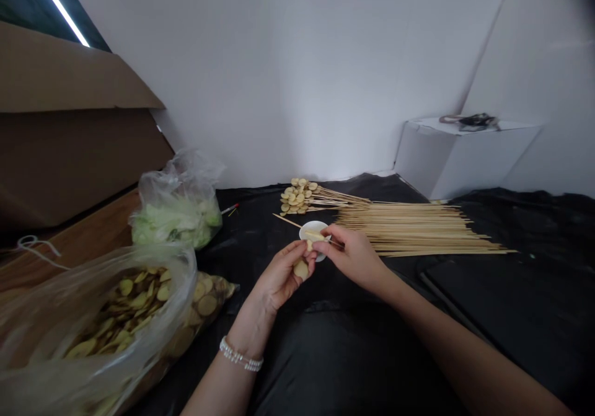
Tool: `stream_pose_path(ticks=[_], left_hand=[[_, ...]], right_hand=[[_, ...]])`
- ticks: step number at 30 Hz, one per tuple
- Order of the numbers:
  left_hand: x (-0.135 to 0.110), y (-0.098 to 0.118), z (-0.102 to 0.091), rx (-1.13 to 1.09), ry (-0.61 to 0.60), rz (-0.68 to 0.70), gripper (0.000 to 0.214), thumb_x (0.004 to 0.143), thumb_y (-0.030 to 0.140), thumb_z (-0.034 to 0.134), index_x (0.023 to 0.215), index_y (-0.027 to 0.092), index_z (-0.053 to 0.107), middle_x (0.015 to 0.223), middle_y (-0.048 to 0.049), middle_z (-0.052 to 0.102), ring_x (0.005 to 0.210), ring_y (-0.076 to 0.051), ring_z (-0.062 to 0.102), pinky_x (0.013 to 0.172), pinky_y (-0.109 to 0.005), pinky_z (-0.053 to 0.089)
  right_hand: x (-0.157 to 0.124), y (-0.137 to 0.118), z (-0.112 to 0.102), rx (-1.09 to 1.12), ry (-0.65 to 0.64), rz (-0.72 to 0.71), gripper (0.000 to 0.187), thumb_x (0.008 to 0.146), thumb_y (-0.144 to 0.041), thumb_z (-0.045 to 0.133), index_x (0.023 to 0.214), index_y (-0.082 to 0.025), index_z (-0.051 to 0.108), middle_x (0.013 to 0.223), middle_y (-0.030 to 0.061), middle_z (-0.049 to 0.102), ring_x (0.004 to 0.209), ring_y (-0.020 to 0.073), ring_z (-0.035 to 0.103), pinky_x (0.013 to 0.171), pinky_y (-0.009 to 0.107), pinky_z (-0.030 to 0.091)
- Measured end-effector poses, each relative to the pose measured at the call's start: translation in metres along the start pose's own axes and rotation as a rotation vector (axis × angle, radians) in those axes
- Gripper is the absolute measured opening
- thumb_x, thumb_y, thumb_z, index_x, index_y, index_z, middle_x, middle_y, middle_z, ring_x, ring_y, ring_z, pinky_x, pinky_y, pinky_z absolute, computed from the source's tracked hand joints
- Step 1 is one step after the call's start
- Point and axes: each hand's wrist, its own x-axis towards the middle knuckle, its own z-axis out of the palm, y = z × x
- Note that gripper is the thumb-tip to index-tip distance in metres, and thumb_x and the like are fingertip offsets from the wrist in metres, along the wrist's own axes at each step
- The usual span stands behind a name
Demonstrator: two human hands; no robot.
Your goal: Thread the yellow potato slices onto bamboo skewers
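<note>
Over a small white bowl, both my hands meet. My left hand is closed on pale potato slices, one showing below its fingers. My right hand pinches a thin wooden skewer whose far end points left past the bowl. A slice seen edge-on sits by the skewer between my fingertips; whether it is pierced I cannot tell. Behind the bowl lie skewers tipped with potato slices, their sticks pointing right. Many bare skewers lie side by side right of the bowl.
An open plastic bag of potato slices stands at the near left, with a tied bag of pale green vegetable behind it. A red-tipped pen-like item lies nearby. A white box stands back right; black sheeting covers the surface.
</note>
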Motion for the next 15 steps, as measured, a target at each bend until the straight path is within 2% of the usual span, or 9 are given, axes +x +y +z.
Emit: stream_pose_path(ticks=[3, 6, 11, 15], left_hand=[[0.001, 0.007, -0.002, -0.042, 0.051, 0.036, 0.009, 0.085, 0.007, 0.054, 0.086, 0.010, 0.062, 0.077, -0.0075, 0.066, 0.065, -0.010, 0.064, 0.060, -0.018, 0.054], [0.001, 0.012, -0.004, -0.099, 0.084, 0.056, 0.012, 0.087, 0.007, 0.051, 0.087, 0.009, 0.062, 0.078, -0.0078, 0.066, 0.065, -0.010, 0.064, 0.060, -0.018, 0.055], [0.004, 0.019, -0.008, -0.178, 0.146, 0.097, 0.011, 0.085, 0.006, 0.053, 0.085, 0.010, 0.064, 0.078, -0.0076, 0.065, 0.066, -0.011, 0.065, 0.060, -0.021, 0.056], [0.008, 0.022, -0.012, -0.240, 0.194, 0.124, 0.011, 0.085, 0.005, 0.053, 0.082, 0.009, 0.064, 0.076, -0.0065, 0.064, 0.065, -0.010, 0.064, 0.058, -0.020, 0.055]], right_hand=[[0.000, 0.000, -0.001, -0.010, 0.013, 0.005, 0.031, 0.089, -0.048, 0.045, 0.093, -0.023, 0.063, 0.061, -0.0029, 0.059, 0.054, 0.0115, 0.050, 0.055, 0.023, 0.031], [0.000, 0.000, -0.001, -0.058, 0.035, 0.014, 0.028, 0.087, -0.046, 0.049, 0.095, -0.022, 0.062, 0.061, -0.0024, 0.060, 0.056, 0.0127, 0.051, 0.056, 0.024, 0.032], [-0.001, -0.001, 0.001, -0.098, 0.052, -0.010, 0.018, 0.082, -0.032, 0.055, 0.096, -0.022, 0.061, 0.063, -0.0025, 0.060, 0.056, 0.0125, 0.051, 0.057, 0.023, 0.032], [0.000, 0.002, -0.001, -0.114, 0.019, -0.045, 0.018, 0.086, -0.026, 0.048, 0.092, -0.021, 0.064, 0.071, 0.0005, 0.065, 0.060, 0.0126, 0.053, 0.058, 0.023, 0.032]])
